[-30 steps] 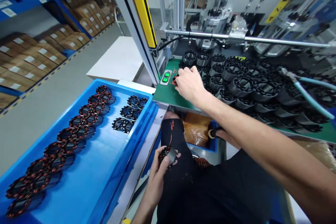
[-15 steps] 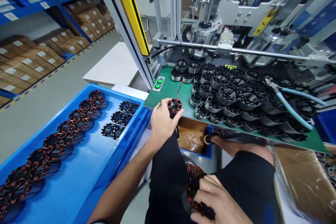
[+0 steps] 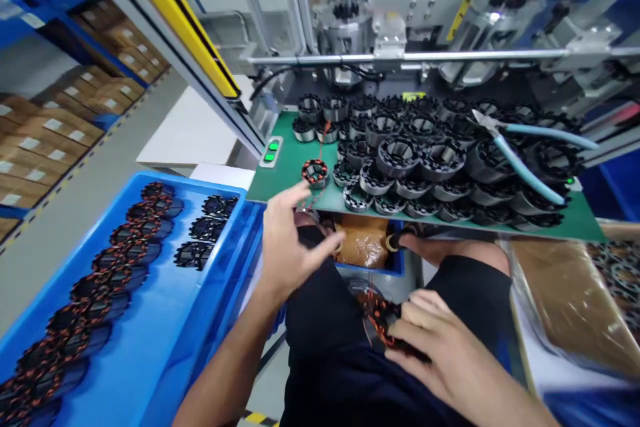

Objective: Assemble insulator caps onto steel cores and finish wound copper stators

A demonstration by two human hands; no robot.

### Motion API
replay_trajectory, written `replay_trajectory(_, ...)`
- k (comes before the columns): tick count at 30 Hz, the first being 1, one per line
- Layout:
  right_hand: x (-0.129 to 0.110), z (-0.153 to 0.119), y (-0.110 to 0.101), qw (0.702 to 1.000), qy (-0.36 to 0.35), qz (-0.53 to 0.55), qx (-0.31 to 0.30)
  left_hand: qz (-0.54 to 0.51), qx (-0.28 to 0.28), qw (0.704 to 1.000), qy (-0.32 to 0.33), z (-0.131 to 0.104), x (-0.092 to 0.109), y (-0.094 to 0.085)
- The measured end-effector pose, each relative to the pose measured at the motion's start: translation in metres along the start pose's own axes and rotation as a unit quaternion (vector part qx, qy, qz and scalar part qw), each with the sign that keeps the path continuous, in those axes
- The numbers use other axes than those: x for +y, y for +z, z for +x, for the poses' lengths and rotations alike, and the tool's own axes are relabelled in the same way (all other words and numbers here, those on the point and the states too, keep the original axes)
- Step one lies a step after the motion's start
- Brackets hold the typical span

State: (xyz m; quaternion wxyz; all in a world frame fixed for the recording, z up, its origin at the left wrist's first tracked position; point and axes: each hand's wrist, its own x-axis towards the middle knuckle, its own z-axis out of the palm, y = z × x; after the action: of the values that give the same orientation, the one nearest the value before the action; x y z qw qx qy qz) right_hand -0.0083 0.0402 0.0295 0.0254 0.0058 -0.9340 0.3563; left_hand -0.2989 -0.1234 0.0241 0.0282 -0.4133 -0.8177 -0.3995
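My left hand [image 3: 286, 240] hangs open with its fingers spread, just below the front edge of the green bench mat [image 3: 285, 177]. A copper-wound stator [image 3: 315, 173] stands alone on the mat a little above its fingertips, not touched. My right hand [image 3: 445, 350] rests low over my lap and is closed on another copper-wound stator [image 3: 381, 320], partly hidden by the fingers. Several bare black stator cores [image 3: 410, 157] crowd the mat to the right.
A blue tray [image 3: 150, 340] at the left holds rows of wound stators. Teal-handled cutters [image 3: 525, 163] lie on the cores. Green buttons [image 3: 271, 150] sit at the mat's left corner. A brown bag in a blue bin [image 3: 365, 247] sits under the mat. Machine and yellow post stand behind.
My left hand set the wound stator on the green mat, let go and drew back toward me. My right hand stays at my lap with its stator.
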Motion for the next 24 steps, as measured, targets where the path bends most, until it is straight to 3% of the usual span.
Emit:
replay_trajectory(1, -0.001, 0.002, -0.013, 1.0, -0.01, -0.009, 0.006, -0.074, -0.103, 0.992, 0.0, -0.018, 0.007, -0.005)
replay_trajectory(3, -0.005, 0.009, -0.035, 0.998, -0.036, -0.042, 0.015, -0.211, -0.304, 0.929, -0.024, -0.048, 0.026, -0.007)
replay_trajectory(4, -0.008, 0.014, -0.044, 0.997, -0.046, -0.067, 0.017, -0.253, -0.358, 0.898, -0.036, -0.06, 0.036, -0.003)
replay_trajectory(5, -0.012, 0.021, -0.05, 0.994, -0.057, -0.095, 0.013, -0.274, -0.367, 0.888, -0.043, -0.068, 0.047, 0.003)
replay_trajectory(9, -0.025, 0.044, -0.061, 0.98, -0.102, -0.171, 0.027, -0.279, -0.201, 0.939, -0.017, -0.076, 0.08, 0.031)
replay_trajectory(13, -0.028, 0.032, -0.078, 0.991, -0.057, -0.048, 0.109, -0.294, -0.095, 0.951, 0.0, -0.069, 0.078, 0.037)
replay_trajectory(16, -0.021, 0.011, -0.088, 0.982, 0.021, 0.048, 0.179, -0.304, -0.082, 0.949, -0.001, -0.07, 0.068, 0.034)
replay_trajectory(19, -0.014, -0.004, -0.08, 0.964, 0.066, 0.121, 0.227, -0.311, -0.074, 0.948, 0.007, -0.074, 0.064, 0.035)
replay_trajectory(24, -0.018, -0.008, -0.066, 0.943, 0.148, 0.24, 0.176, -0.275, -0.06, 0.96, 0.014, -0.074, 0.069, 0.042)
